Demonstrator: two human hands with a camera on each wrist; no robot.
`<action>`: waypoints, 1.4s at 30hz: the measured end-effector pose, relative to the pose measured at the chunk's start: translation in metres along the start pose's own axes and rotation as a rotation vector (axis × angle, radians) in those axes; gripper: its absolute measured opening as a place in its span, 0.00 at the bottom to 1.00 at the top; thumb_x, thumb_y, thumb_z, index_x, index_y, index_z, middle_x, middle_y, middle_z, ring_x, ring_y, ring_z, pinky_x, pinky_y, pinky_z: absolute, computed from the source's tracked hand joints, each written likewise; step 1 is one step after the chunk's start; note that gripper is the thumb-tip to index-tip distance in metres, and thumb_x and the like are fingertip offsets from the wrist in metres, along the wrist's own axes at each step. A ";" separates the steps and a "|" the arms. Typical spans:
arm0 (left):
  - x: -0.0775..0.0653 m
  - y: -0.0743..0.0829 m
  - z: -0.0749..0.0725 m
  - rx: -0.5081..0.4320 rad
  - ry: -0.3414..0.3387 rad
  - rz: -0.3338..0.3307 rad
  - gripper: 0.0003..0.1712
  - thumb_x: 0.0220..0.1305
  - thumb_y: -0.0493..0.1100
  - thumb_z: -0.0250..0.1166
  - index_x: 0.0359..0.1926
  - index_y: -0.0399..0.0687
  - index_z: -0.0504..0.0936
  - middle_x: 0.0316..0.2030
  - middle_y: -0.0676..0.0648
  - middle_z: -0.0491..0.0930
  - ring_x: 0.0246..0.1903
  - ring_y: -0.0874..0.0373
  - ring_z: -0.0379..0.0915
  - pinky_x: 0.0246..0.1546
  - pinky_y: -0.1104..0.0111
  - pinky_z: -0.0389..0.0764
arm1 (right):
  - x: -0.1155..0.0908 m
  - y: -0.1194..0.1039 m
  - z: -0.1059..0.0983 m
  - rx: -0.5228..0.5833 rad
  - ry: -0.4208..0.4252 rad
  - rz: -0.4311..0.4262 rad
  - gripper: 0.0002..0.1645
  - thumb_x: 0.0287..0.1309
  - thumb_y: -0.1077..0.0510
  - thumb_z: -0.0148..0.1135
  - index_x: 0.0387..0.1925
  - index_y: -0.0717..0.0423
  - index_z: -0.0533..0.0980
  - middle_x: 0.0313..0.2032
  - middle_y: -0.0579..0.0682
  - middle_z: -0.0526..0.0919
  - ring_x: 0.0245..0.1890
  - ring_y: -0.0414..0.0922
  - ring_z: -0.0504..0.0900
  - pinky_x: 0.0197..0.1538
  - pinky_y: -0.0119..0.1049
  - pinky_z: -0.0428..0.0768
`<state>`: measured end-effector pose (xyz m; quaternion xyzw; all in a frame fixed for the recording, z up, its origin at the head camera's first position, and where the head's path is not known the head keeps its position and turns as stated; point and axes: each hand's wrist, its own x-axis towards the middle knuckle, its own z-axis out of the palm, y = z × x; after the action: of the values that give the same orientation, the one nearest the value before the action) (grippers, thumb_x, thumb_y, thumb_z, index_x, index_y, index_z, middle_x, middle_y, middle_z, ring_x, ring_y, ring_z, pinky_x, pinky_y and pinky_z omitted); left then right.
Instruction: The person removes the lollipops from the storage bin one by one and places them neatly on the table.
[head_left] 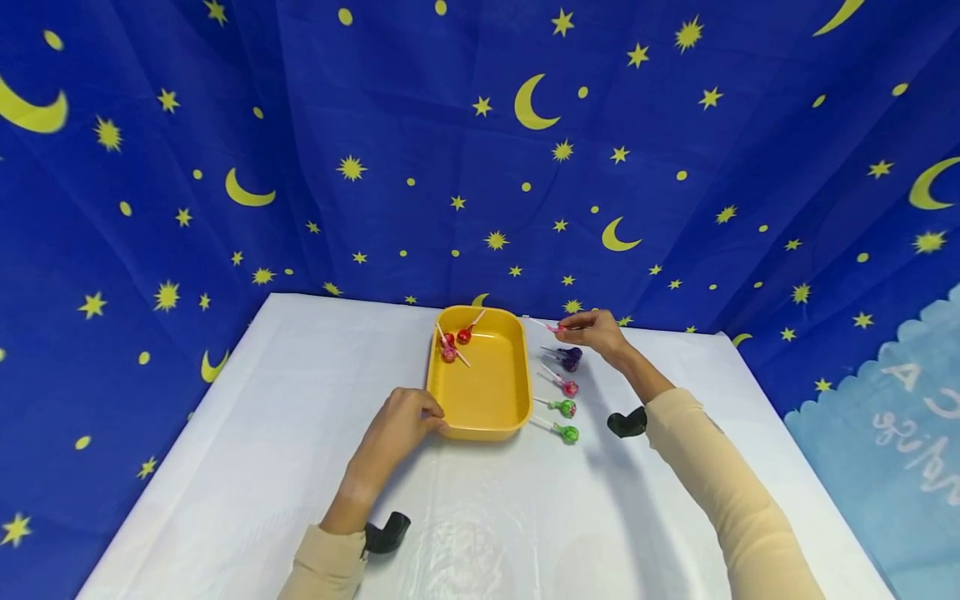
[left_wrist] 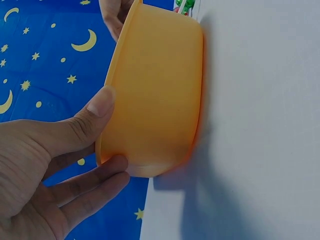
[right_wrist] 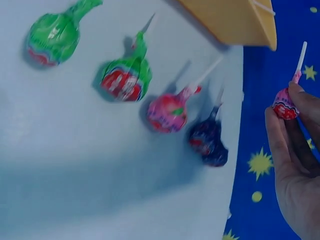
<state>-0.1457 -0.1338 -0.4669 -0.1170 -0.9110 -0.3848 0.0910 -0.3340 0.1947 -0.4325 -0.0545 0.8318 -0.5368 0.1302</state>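
Observation:
A yellow plastic tub (head_left: 487, 392) stands on the white table, with a few red and pink lollipops (head_left: 448, 353) at its far left inside. My left hand (head_left: 405, 421) grips the tub's near left corner, thumb at the rim in the left wrist view. Beyond the tub's right side, my right hand (head_left: 596, 331) pinches a pink lollipop (right_wrist: 285, 105) by its wrapped head, its white stick toward the tub. Right of the tub lie a pink lollipop (right_wrist: 167, 113), dark purple lollipops (right_wrist: 205, 140) and two green lollipops (right_wrist: 54, 39), sticks toward the tub.
A blue cloth (head_left: 420, 167) with yellow moons and stars hangs behind the white table (head_left: 300, 400). On the right hangs a light blue panel (head_left: 892, 417) with white lettering. Dark camera mounts (head_left: 387, 533) sit at both wrists.

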 end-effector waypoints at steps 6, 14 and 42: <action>-0.001 0.000 -0.001 0.002 0.007 0.004 0.07 0.44 0.36 0.78 0.27 0.41 0.88 0.28 0.50 0.86 0.33 0.55 0.82 0.39 0.63 0.83 | -0.005 0.011 -0.011 -0.057 0.042 0.038 0.24 0.54 0.63 0.71 0.51 0.72 0.77 0.31 0.41 0.86 0.33 0.35 0.83 0.61 0.55 0.75; -0.001 0.000 -0.003 0.000 0.005 0.009 0.06 0.45 0.35 0.77 0.27 0.40 0.88 0.28 0.50 0.86 0.32 0.56 0.82 0.38 0.64 0.83 | -0.009 0.022 -0.021 -0.085 0.078 0.039 0.24 0.55 0.62 0.71 0.52 0.71 0.77 0.34 0.42 0.85 0.34 0.34 0.82 0.60 0.52 0.77; -0.001 0.003 -0.001 0.008 -0.004 -0.027 0.05 0.46 0.36 0.77 0.27 0.43 0.88 0.28 0.50 0.86 0.33 0.55 0.82 0.40 0.64 0.83 | -0.023 0.061 -0.054 -0.084 0.174 0.171 0.28 0.55 0.64 0.70 0.55 0.73 0.74 0.32 0.38 0.84 0.30 0.28 0.80 0.50 0.36 0.83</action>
<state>-0.1440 -0.1331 -0.4642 -0.1049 -0.9142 -0.3823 0.0845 -0.3239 0.2730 -0.4627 0.0578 0.8634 -0.4910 0.1003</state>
